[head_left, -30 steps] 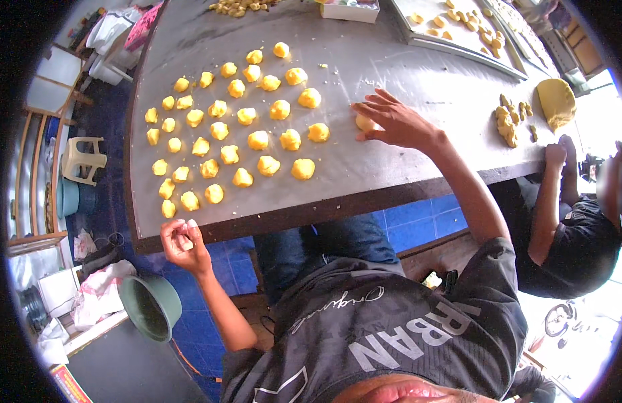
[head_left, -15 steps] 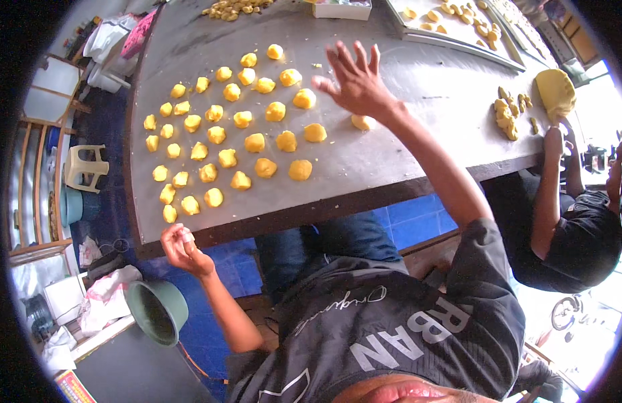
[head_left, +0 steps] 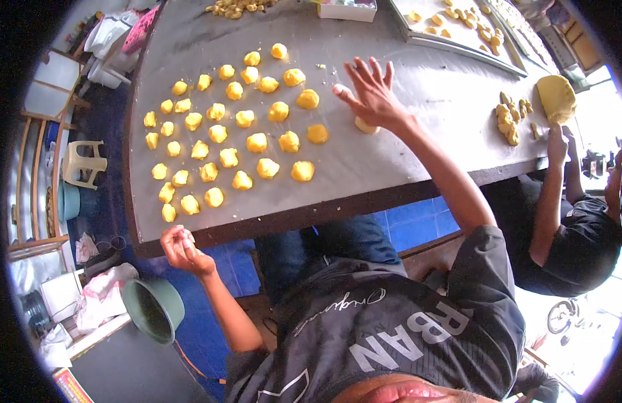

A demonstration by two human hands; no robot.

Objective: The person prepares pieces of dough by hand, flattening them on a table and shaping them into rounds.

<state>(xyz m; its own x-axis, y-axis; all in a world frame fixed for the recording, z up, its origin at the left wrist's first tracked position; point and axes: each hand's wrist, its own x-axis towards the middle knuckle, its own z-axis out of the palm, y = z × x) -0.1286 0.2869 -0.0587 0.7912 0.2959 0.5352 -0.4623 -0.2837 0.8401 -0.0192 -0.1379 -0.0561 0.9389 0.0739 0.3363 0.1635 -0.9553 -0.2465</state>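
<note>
Over the middle of the grey table, my right hand is open with its fingers spread. A pale yellow piece of dough shows from under the heel of that hand, partly hidden by it; whether they touch I cannot tell. Several yellow dough balls lie in rough rows to the left of it. My left hand hangs at the table's front left edge, its fingers curled in and closed. Anything inside its fingers is hidden. Nearest to it is a dough ball at the corner of the rows.
On the right, a co-worker's hand touches a big dough slab, beside smaller dough pieces. Trays with shaped dough and a white box stand at the back. A green basin and a plastic stool are left.
My right hand has shifted slightly right and toward me, still spread. My left hand has barely moved, its fingers slightly more curled. The dough balls lie as before.
</note>
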